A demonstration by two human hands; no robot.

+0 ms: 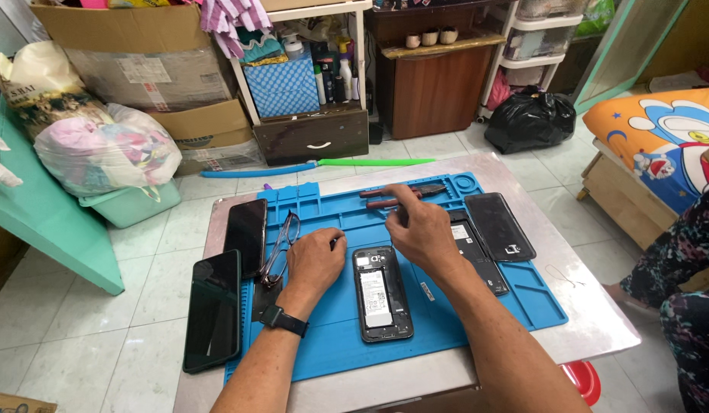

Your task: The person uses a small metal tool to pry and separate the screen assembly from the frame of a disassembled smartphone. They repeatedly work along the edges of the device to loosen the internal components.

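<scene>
Opened black smartphone with its back cover off (382, 294) lies flat, lengthwise toward the person, in the middle of the blue silicone repair mat (446, 321). Inner side faces up: a pale rectangular battery fills most of the frame, a darker band with small components sits at the top end, and a black rim runs all around. It rests on the mat between the two forearms.

Left hand (316, 260) sits just left of the phone's top end, fingers curled in on a thin dark tool; only the tip shows past the knuckles, so the kind of tool can't be told. A black wristwatch (284, 320) is on that wrist.

Right hand (420, 228) is above and right of the phone's top end, fingertips pinched narrow near the red-handled pliers (400, 196) lying at the mat's far edge. Can't tell whether it holds anything or touches the pliers.

Other items: a black removed back panel (498, 226) and a second dark opened phone body (480, 256) on the mat's right side, the right hand partly over the latter. Thin-framed spectacles (281, 246) lie on the mat's left. Two dark glossy slabs (230, 271) lie at the left, one overhanging the mat onto the small grey metal table (591, 306).
</scene>
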